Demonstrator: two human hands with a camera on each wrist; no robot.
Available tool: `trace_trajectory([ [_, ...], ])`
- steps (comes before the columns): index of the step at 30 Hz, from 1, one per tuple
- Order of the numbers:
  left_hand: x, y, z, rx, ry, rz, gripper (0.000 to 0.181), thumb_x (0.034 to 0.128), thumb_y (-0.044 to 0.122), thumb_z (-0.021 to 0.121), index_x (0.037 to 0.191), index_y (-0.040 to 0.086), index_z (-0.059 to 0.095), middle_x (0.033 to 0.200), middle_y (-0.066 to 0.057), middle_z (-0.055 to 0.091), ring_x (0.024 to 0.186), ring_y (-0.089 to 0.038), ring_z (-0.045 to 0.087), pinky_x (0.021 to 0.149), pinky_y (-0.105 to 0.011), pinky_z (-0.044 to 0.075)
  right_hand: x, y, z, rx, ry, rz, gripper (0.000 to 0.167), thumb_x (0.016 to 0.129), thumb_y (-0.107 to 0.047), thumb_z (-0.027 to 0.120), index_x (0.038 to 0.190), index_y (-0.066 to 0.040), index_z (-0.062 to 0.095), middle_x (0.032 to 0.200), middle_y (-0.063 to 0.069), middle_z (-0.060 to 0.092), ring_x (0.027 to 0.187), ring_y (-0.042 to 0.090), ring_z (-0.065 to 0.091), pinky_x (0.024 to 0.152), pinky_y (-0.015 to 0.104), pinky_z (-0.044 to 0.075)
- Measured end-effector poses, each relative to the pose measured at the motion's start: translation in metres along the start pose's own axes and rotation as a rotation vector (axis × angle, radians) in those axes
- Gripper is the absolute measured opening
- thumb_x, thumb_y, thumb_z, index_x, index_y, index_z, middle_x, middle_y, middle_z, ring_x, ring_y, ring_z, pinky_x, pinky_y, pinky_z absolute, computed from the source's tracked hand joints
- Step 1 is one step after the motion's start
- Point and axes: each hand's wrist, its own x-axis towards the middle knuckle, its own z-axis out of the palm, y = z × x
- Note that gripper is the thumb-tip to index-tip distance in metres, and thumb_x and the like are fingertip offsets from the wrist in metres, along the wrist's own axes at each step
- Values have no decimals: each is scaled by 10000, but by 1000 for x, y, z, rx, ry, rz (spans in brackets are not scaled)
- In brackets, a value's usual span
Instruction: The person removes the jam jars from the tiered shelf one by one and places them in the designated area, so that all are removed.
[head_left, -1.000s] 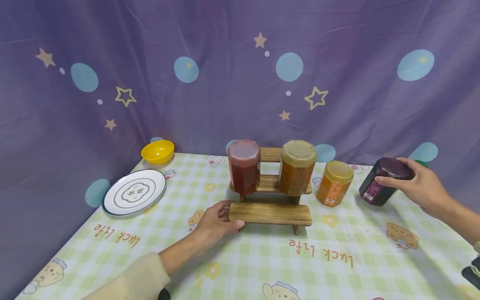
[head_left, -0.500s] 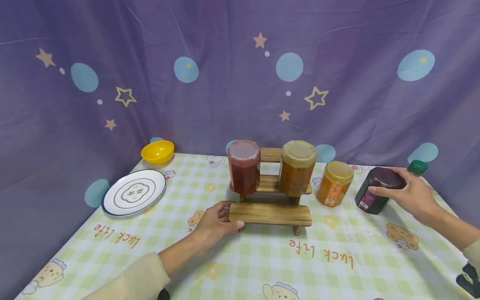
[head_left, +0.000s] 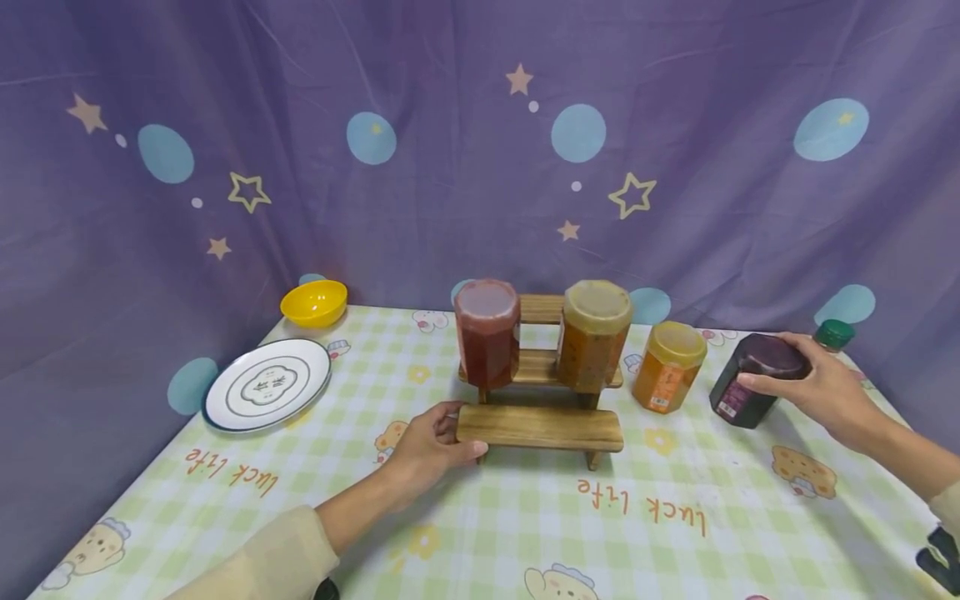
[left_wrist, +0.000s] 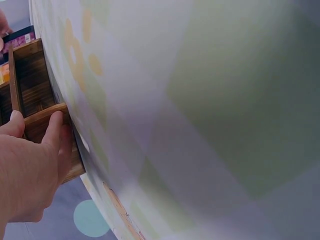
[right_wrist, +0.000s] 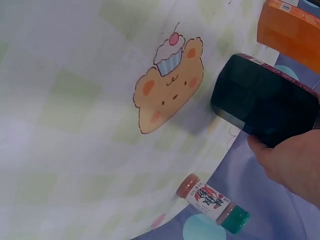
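My right hand [head_left: 836, 396] grips a dark purple jar [head_left: 761, 379] near its top, thumb on the near side and fingers behind. The right wrist view shows the dark side of this jar [right_wrist: 265, 100] close to the tablecloth; whether its base touches is hard to tell. At the centre, my left hand [head_left: 427, 454] holds the left end of the lowest step of a wooden tiered rack [head_left: 540, 427], thumb in front. On the rack's middle step stand a red jar [head_left: 487, 337] and an amber jar [head_left: 595, 337]. An orange jar [head_left: 669, 367] stands on the table between the rack and the purple jar.
A green-capped shaker bottle [right_wrist: 212, 202] stands behind my right hand. To the left lie a white plate [head_left: 267, 385] with a dark rim and a yellow bowl [head_left: 315, 304]. A purple curtain [head_left: 465, 167] hangs behind the table with its green-checked cloth [head_left: 480, 533].
My right hand and the purple jar have moved a little left and nearer me, then stayed still. The green cap behind has come into fuller view. My left hand has kept its place.
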Motion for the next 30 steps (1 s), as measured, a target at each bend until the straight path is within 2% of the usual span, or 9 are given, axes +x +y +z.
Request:
trace_trajectory([
  [2,0,0,0,-6,0,0,755,822,109,773,1440,-14,357,1298,-206,527,1181,-340,550,837,-345,572,1,-1,-2,-7,-20,5,874,891,-315,707,1484,65,189,1254,305,461,851,-119,470,629,138,481],
  [5,1,-1,0,-20,-4,4,733,823,92,768,1428,-20,369,1278,-204,541,1155,-318,568,830,-347,575,5,-6,-7,-30,-57,18,901,903,-337,688,1490,78,145,1276,365,429,981,147,583,727,295,536],
  [9,3,-3,0,-31,-12,10,708,825,74,763,1413,-28,382,1236,-199,565,1114,-290,591,823,-349,578,13,-19,-22,0,-92,27,928,926,-335,657,1516,40,47,1383,415,297,1214,560,345,790,574,509],
  [14,3,-3,0,-20,-6,13,708,822,84,768,1410,-24,390,1231,-190,573,1120,-291,591,823,-344,578,22,-47,-37,11,-78,4,921,927,-332,655,1535,-14,41,1459,368,254,1274,528,289,800,571,497],
  [19,1,-1,0,2,5,15,718,817,101,776,1412,-22,392,1244,-187,568,1139,-303,579,819,-343,577,22,-74,-40,15,-45,-47,894,909,-314,684,1555,-114,99,1494,285,275,1303,445,306,799,128,457],
  [21,1,-1,0,-3,3,15,721,819,99,775,1415,-22,387,1247,-188,564,1140,-304,579,822,-347,577,23,-84,-39,17,-31,-61,887,898,-316,698,1559,-178,123,1504,249,285,1308,416,322,699,11,387],
  [26,1,-2,0,-18,-2,12,720,822,94,771,1418,-18,384,1247,-191,565,1144,-308,577,832,-348,575,24,-108,-35,-16,-39,-74,888,879,-381,705,1556,-244,146,1513,188,318,1327,385,351,907,303,477],
  [28,2,-2,0,-19,-1,9,718,822,96,771,1417,-16,386,1248,-190,567,1145,-304,576,833,-344,574,24,-116,-32,-17,-42,-89,901,865,-378,722,1554,-222,162,1515,181,322,1331,388,356,907,295,478],
  [30,1,-2,0,-22,-2,9,720,821,96,772,1418,-16,384,1248,-191,565,1136,-300,581,831,-346,575,24,-124,-29,-7,-37,-106,894,850,-356,744,1545,-220,198,1508,166,339,1332,382,364,829,143,471],
])
